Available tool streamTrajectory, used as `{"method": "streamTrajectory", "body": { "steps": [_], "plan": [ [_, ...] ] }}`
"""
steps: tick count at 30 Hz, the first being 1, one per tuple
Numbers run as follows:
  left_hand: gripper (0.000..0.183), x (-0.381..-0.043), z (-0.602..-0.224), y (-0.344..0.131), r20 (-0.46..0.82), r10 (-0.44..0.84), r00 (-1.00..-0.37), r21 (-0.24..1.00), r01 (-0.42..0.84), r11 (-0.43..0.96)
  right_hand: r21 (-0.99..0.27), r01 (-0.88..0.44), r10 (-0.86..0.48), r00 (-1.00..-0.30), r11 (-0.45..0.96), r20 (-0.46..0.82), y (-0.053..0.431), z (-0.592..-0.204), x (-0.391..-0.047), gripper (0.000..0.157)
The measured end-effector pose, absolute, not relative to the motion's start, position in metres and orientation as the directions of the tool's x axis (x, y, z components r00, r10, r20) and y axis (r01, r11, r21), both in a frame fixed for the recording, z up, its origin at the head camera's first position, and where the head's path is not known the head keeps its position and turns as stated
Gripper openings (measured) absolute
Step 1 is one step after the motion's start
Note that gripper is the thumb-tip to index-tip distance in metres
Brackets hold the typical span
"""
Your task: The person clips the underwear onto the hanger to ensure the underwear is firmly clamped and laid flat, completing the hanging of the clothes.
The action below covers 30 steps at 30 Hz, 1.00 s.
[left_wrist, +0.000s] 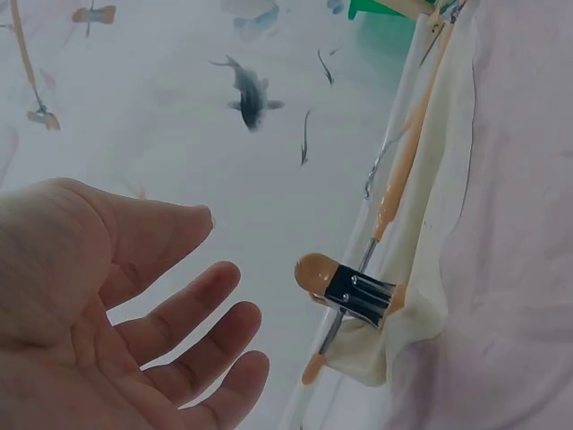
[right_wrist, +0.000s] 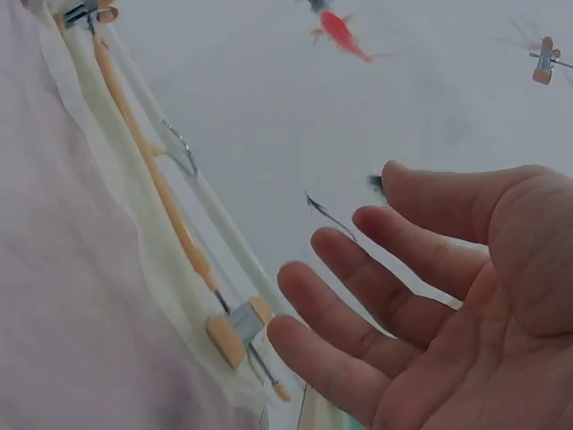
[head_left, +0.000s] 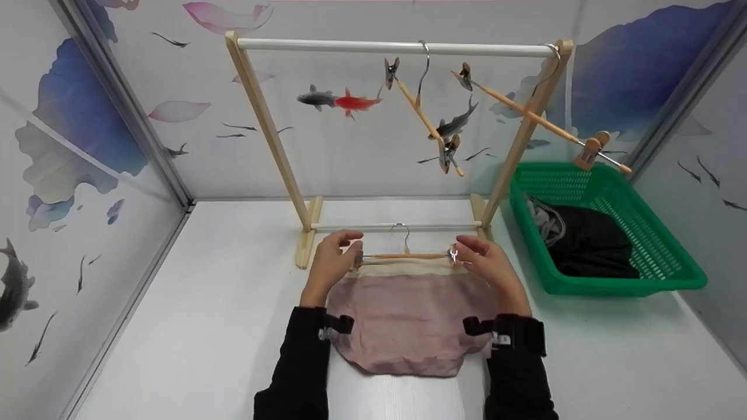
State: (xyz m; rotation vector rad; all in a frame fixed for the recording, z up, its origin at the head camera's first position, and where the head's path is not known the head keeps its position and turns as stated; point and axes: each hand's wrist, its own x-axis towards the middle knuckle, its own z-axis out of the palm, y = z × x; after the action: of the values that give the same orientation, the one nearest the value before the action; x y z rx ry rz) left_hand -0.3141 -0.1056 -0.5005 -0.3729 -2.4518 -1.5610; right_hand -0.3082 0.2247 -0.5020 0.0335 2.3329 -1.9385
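A pink cloth garment (head_left: 411, 326) with a cream waistband (left_wrist: 430, 242) lies flat on the white table. A wooden clip hanger (head_left: 408, 256) runs along the waistband, its metal hook toward the rack. In the left wrist view, one clip (left_wrist: 358, 294) grips the band near its end. The other clip (right_wrist: 240, 331) sits on the band's opposite end in the right wrist view. My left hand (head_left: 332, 262) is beside the left clip, apart from it, fingers spread and loosely bent. Beside the right clip, my right hand (head_left: 493, 268) holds nothing, its fingers relaxed.
Behind the garment stands a wooden rack (head_left: 265, 128) with a white top rail (head_left: 350, 45). Two clip hangers hang there: one near the middle (head_left: 417, 108), another at the right post (head_left: 525, 112). At right, a green basket (head_left: 671, 245) holds dark clothing (head_left: 595, 239).
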Motion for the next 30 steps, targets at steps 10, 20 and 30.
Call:
{"method": "streamTrajectory", "body": {
  "steps": [10,20,30],
  "plan": [
    [0.023,-0.300,-0.487,-0.056,0.347,0.292,-0.891,0.785,0.446,0.430,-0.947,0.242,0.132,-0.967,0.210,-0.218,0.239,-0.517,-0.290,0.050],
    [0.022,-0.315,-0.471,0.000,0.248,0.457,-0.854,0.697,0.485,0.528,-0.949,0.253,0.155,-0.962,0.190,-0.226,0.244,-0.523,-0.293,0.049],
    [0.021,-0.330,-0.473,0.039,0.159,0.507,-0.847,0.623,0.485,0.614,-0.948,0.261,0.134,-0.962,0.183,-0.239,0.241,-0.526,-0.297,0.052]
  ]
}}
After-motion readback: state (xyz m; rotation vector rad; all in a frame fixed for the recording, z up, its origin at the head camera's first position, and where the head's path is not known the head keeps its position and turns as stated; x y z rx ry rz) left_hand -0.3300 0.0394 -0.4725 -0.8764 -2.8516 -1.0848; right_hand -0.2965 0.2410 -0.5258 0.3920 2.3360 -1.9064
